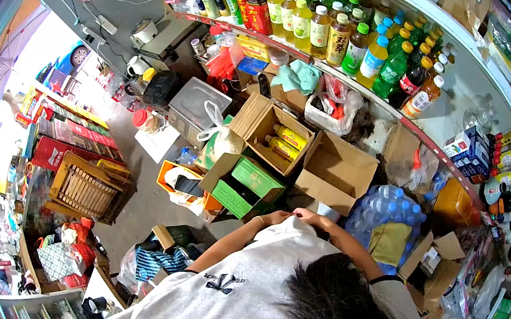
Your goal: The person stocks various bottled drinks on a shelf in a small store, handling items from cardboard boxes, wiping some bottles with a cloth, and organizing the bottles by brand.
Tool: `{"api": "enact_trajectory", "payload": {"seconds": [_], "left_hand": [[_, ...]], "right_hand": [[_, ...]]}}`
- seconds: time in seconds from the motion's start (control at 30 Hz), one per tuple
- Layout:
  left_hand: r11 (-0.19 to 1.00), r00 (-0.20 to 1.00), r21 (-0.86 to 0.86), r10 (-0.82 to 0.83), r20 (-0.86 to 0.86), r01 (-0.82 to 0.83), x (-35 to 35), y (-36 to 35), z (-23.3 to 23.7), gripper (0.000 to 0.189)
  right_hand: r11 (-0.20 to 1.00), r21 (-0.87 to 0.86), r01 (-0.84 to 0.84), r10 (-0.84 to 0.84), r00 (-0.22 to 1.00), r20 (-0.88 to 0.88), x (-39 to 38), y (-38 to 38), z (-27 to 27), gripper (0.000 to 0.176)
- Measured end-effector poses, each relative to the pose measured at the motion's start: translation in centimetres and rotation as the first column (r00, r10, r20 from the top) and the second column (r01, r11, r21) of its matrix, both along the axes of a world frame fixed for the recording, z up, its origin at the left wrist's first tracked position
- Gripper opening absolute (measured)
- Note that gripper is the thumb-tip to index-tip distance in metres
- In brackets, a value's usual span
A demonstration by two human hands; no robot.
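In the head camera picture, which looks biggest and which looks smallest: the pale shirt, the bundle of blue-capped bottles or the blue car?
Largest to smallest, as they look here:
1. Pale shirt
2. Bundle of blue-capped bottles
3. Blue car, partly showing and far away, so it only looks smallest.

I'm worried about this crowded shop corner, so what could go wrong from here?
The bottles stand packed near the shelf's edge; a bump might knock one down. Open cartons lie close beyond the left hand and right hand, so a step forward could trip the person or crush a flap.
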State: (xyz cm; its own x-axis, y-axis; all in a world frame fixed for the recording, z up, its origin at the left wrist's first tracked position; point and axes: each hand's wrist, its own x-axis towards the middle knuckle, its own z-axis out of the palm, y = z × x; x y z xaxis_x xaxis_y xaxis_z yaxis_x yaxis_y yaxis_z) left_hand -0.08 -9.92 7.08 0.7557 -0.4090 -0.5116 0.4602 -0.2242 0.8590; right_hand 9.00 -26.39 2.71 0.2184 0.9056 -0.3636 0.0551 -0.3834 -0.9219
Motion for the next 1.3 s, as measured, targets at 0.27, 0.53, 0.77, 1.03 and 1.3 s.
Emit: {"api": "enact_trajectory", "payload": {"seconds": [0.27,0.53,0.77,1.03,1.3], "left_hand": [[0.998,0.999,0.041,0.045,-0.011,-0.045,0.4,0.4,0.5,0.037],[0.997,0.998,0.076,0.029,0.047,-0.032,0.9,1.1,1.0,0.039],[0.993,0.998,0.102,0.055,-0.021,-0.053,1.4,0.9,-0.5,0.042],[0.992,0.999,0.126,0.028,-0.045,-0.022,1.6,0.3,-7.4,0.043],[0.996,0.998,0.072,-0.055,-0.042,0.058,3.0,0.2,-3.5,0.044]], "right_hand": [[1.000,-0.008,-0.021,0.021,1.000,0.009,0.9,1.1,1.2,0.032],[0.999,-0.013,-0.038,0.038,0.999,0.008,1.6,1.7,0.9,0.035],[0.996,-0.008,-0.086,0.087,0.996,0.014,2.0,1.7,0.2,0.034],[0.991,0.089,-0.095,0.087,0.992,0.089,2.1,1.0,-0.5,0.030],[0.993,-0.120,0.001,-0.001,1.000,0.001,1.9,0.2,-0.3,0.046]]}}
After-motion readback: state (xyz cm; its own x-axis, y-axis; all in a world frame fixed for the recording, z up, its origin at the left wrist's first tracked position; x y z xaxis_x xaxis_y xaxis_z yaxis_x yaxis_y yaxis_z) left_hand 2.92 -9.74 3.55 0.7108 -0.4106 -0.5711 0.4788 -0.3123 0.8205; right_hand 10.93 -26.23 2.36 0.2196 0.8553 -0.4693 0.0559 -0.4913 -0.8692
